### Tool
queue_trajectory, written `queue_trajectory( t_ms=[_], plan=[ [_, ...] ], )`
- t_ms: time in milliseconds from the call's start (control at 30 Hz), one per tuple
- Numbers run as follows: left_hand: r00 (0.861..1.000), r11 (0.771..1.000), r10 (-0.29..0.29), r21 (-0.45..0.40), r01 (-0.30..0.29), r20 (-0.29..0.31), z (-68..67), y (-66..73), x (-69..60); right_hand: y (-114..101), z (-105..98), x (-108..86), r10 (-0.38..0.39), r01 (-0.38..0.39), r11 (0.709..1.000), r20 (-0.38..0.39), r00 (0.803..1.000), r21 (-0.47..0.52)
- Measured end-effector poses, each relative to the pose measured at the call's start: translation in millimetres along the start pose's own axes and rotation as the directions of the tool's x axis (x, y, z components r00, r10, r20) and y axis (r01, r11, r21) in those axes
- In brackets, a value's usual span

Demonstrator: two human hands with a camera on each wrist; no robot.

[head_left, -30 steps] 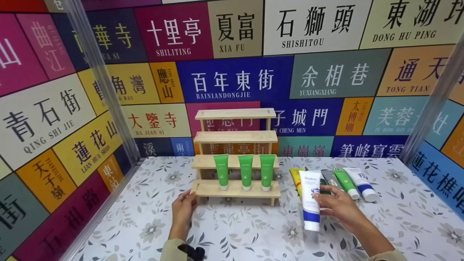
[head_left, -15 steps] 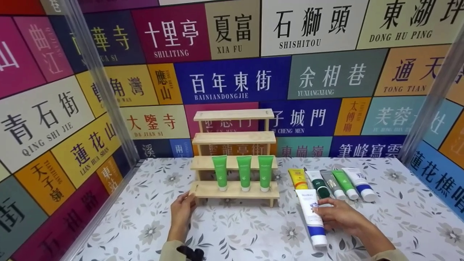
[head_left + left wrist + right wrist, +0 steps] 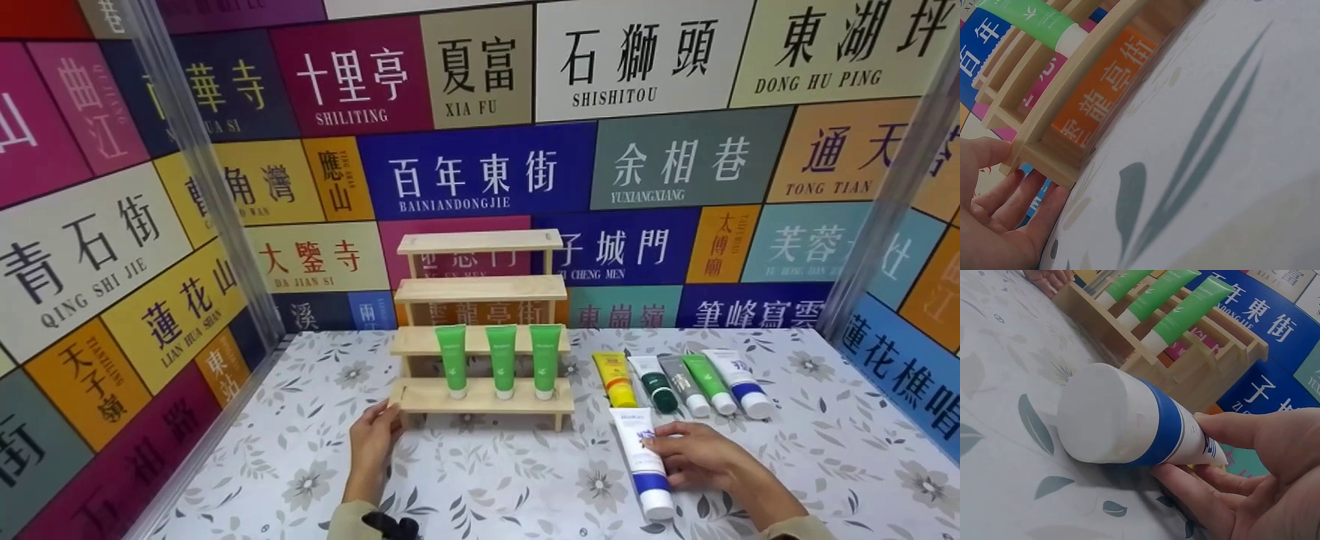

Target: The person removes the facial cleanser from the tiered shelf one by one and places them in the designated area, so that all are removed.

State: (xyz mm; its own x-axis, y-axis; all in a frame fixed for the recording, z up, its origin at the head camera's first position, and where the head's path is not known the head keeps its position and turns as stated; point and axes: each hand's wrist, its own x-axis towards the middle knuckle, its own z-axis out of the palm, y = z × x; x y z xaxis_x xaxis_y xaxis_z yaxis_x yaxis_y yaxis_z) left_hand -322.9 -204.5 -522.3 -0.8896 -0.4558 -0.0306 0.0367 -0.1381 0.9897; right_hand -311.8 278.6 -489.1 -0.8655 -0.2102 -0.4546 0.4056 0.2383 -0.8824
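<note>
A four-tier wooden display rack stands at the middle of the table, and three green squeeze tubes stand on its lowest shelf, leaning back. My left hand grips the left end of that shelf; in the left wrist view its thumb lies on the shelf end, with fingers by the leg. Between thumb and fingers, my right hand holds a white tube with a blue band, its cap toward me, low over the table. The right wrist view shows the tube's white cap close up.
Right of the rack several tubes lie in a row: a yellow tube, a white and dark green tube, a grey tube, a green tube and a white and blue tube. Printed panels rise behind the table.
My right hand has brought the white tube down and toward me, away from the row, uncovering the tubes behind it. My left hand has stayed on the rack.
</note>
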Motion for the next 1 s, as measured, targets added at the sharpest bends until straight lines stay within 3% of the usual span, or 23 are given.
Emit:
queue_trajectory(
  t_ms=[467,1000],
  plan=[
    [1.0,1.0,-0.02,-0.003,0.02,-0.008,-0.6,0.4,-0.6,-11.4,17.0,2.4,0.027,-0.057,0.985,-0.179,0.983,-0.161],
    [1.0,1.0,-0.012,-0.01,0.012,-0.004,0.8,-0.7,1.4,-12.5,10.7,-3.9,-0.006,-0.019,0.987,-0.155,0.988,-0.159]
  ],
)
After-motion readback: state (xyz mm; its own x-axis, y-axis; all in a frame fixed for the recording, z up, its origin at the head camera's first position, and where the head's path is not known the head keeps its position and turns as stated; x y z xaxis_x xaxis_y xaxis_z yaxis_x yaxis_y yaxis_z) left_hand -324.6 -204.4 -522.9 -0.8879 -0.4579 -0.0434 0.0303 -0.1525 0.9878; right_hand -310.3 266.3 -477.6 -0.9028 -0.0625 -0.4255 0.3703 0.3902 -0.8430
